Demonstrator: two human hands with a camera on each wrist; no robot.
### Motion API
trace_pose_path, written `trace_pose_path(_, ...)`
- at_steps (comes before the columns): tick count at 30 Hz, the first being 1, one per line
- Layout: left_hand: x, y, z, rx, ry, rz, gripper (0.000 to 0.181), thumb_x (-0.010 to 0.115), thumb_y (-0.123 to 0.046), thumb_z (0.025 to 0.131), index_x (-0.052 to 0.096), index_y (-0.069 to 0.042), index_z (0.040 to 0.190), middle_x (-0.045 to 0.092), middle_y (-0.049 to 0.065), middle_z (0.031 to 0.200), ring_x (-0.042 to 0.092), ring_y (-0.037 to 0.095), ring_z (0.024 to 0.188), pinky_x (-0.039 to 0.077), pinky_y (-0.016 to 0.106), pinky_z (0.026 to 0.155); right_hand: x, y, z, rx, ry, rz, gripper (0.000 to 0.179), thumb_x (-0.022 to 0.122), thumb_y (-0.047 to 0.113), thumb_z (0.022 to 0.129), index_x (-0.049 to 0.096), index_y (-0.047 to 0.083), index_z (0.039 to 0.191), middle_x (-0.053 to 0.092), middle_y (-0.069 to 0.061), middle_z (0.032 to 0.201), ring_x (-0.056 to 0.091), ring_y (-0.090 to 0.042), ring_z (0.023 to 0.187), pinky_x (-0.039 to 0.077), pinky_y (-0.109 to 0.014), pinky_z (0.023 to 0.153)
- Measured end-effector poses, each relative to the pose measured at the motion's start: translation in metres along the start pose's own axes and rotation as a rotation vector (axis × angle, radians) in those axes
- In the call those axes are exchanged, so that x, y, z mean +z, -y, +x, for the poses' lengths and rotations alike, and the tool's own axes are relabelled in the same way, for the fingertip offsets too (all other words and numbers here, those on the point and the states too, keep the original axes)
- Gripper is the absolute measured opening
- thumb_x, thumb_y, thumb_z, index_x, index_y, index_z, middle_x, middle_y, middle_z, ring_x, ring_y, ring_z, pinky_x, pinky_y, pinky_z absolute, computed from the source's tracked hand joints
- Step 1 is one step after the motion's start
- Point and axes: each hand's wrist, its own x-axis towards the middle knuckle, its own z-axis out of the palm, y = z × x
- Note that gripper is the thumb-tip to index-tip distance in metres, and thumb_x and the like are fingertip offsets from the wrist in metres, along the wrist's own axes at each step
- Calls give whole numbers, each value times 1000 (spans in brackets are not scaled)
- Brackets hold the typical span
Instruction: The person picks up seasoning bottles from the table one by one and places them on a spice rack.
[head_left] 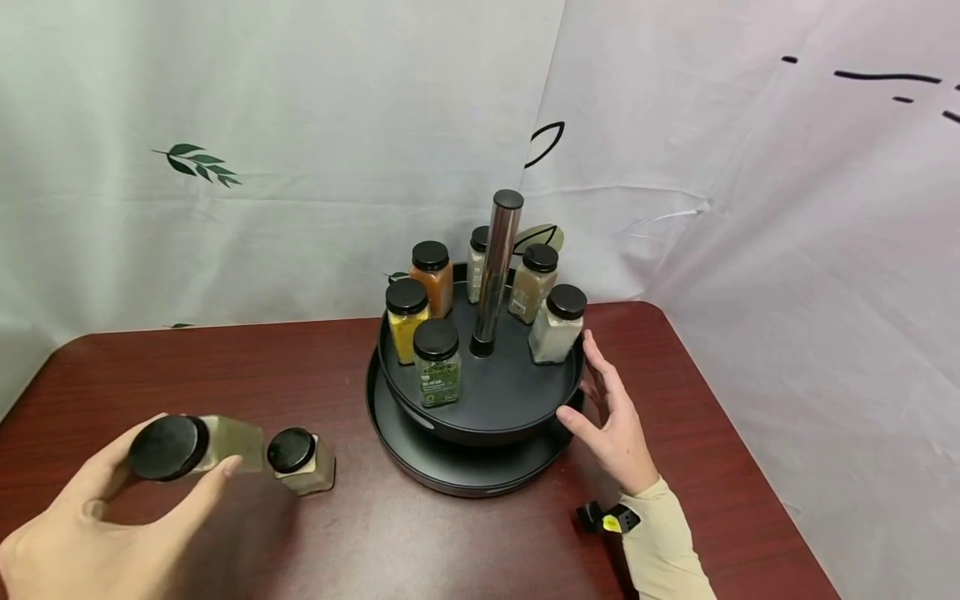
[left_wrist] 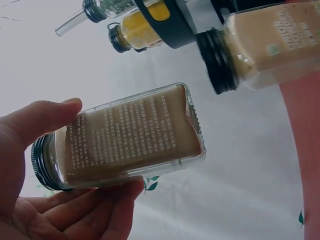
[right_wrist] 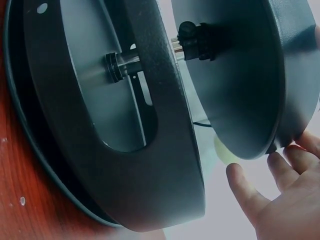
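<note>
My left hand (head_left: 112, 508) grips a square glass spice jar (head_left: 238, 442) with a black lid, thumb on one side and fingers on the other. It is tilted above the table at the left, and the left wrist view shows brownish powder and printed text on the jar (left_wrist: 130, 135). Beside it a similar pale jar (head_left: 311, 471) stands on the table. At the right of the black two-tier turntable (head_left: 495, 408), my right hand (head_left: 618, 429) has its fingers spread along the upper tray's rim. In the right wrist view, fingertips touch the upper tray (right_wrist: 300, 75).
Several spice jars stand on the upper tray, among them green herbs (head_left: 438, 379), yellow powder (head_left: 405, 329), orange powder (head_left: 435, 287) and white contents (head_left: 555, 337). A metal post (head_left: 498, 267) rises from its middle. White curtains (head_left: 337, 125) hang behind the reddish table (head_left: 337, 542).
</note>
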Motion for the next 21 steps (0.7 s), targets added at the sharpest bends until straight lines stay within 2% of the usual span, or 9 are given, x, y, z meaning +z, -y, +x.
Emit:
trace_pose_path(3, -1, -3, 5, 38, 69, -65, 47, 83, 14, 70, 72, 3, 114, 75, -5, 93, 65, 0, 89, 44, 11, 85, 0, 0, 0, -3, -1, -3, 83, 65, -11, 90, 24, 7, 160, 14, -14, 167, 21, -22, 152, 35, -23, 112)
trace_pose_path(6, -1, -8, 6, 28, 78, -59, 47, 83, 13, 71, 72, 2, 115, 76, 0, 95, 65, 0, 91, 45, 11, 86, 0, 0, 0, -4, -2, -10, 83, 65, -12, 90, 24, 7, 159, 14, -15, 167, 21, -23, 152, 35, -24, 112)
trace_pose_path(8, 0, -12, 4, -2, 43, -20, 48, 86, 7, 70, 74, -4, 115, 75, -7, 93, 64, -4, 90, 43, 9, 84, 0, 0, 0, -1, -2, -10, 83, 65, -12, 89, 24, 7, 160, 15, -13, 167, 21, -22, 152, 35, -23, 112)
trace_pose_path(13, 4, -22, -1, -54, -45, 92, 54, 95, -9, 64, 78, -22, 113, 67, -33, 85, 58, -15, 82, 38, 4, 74, -1, 1, -1, 12, -3, -17, 84, 65, -11, 89, 25, 10, 160, 15, -11, 167, 21, -21, 152, 34, -22, 113)
trace_pose_path(14, 4, -24, -1, -54, -43, 101, 54, 95, -10, 63, 78, -24, 113, 66, -34, 84, 58, -15, 81, 38, 4, 74, -1, 1, -1, 11, -4, -20, 84, 65, -11, 89, 25, 9, 160, 15, -12, 167, 21, -21, 152, 34, -22, 113)
trace_pose_path(18, 8, -31, -2, -23, -18, 100, 57, 97, -11, 61, 78, -26, 113, 71, -24, 86, 57, -15, 80, 38, 5, 75, 0, 1, -1, 8, -7, -32, 84, 66, -11, 89, 25, 9, 160, 15, -13, 167, 22, -21, 152, 34, -22, 113)
trace_pose_path(21, 12, -37, -3, 4, 10, 91, 61, 98, -10, 59, 77, -27, 114, 71, -26, 88, 58, -15, 80, 38, 5, 74, 0, 1, 0, 8, -7, -32, 84, 66, -11, 89, 25, 9, 160, 16, -13, 167, 22, -21, 151, 35, -23, 113)
